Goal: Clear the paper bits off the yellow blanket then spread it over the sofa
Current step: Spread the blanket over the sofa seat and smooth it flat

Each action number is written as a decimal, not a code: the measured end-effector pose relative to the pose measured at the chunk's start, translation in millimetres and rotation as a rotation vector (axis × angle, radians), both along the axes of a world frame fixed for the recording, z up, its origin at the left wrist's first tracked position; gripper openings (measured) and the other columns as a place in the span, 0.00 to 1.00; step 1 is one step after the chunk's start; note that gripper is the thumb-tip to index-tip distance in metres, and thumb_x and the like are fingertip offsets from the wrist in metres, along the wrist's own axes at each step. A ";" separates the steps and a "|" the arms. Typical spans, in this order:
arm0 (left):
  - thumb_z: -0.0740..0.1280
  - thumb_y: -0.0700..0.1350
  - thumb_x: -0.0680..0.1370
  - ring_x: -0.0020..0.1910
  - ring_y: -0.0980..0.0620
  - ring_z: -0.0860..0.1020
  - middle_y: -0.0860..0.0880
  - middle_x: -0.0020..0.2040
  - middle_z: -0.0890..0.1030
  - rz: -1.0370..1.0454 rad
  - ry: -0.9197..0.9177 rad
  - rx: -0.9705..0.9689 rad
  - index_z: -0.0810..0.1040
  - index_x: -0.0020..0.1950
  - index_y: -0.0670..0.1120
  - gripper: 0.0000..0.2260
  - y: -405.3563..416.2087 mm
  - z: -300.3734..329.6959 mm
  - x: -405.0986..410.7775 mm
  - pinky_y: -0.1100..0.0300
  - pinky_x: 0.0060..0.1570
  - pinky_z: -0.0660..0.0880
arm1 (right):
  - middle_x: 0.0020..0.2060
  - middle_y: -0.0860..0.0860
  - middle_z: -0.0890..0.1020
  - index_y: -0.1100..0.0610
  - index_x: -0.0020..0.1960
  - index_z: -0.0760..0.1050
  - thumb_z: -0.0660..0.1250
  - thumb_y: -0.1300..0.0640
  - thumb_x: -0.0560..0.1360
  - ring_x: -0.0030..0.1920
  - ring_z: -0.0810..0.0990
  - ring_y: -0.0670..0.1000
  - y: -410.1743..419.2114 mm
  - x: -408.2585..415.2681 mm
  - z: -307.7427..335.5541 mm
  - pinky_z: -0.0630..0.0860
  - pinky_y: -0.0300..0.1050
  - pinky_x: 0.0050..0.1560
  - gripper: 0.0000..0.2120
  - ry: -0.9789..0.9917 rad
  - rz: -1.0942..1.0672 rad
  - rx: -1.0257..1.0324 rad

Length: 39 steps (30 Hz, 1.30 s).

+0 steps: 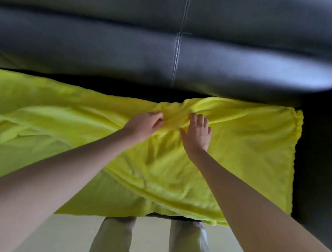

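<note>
Spreading seems to be the step in hand, because no paper bits show on the yellow blanket (pixel 226 156), although the picture is a little blurred. This blanket lies across the seat of the dark leather sofa (pixel 126 54), and its front edge hangs toward the floor. At the left side the cloth has broad loose folds and reaches close to the backrest. Near the middle, the left hand (pixel 144 126) pinches a bunched ridge of fabric at the far edge. Just beside it, the right hand (pixel 198 133) lies on the same ridge with fingers loosely spread; I cannot tell if it grips. At the right, the blanket ends before the seat does. To do it well, I think both hands should draw the far edge toward the backrest, then move apart to flatten the bunch.
</note>
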<state>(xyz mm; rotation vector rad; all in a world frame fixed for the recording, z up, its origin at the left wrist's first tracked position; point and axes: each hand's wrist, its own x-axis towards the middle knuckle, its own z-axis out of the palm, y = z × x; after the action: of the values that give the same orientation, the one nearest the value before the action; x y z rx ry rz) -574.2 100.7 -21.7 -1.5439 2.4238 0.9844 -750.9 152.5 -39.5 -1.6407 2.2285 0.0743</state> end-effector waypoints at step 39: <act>0.52 0.44 0.80 0.41 0.40 0.77 0.42 0.42 0.76 -0.011 0.015 -0.515 0.71 0.49 0.41 0.11 -34.4 -14.7 -27.0 0.47 0.39 0.72 | 0.76 0.59 0.37 0.65 0.76 0.34 0.72 0.34 0.63 0.76 0.38 0.56 0.5 -1.4 -0.8 0.52 0.62 0.72 0.64 -0.104 -0.661 0.378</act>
<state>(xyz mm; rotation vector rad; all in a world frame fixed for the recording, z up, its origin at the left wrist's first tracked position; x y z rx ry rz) -601.2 66.2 -36.4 -1.6515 2.8415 0.3773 -752.3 153.1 -40.2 -0.6599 2.3740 0.2114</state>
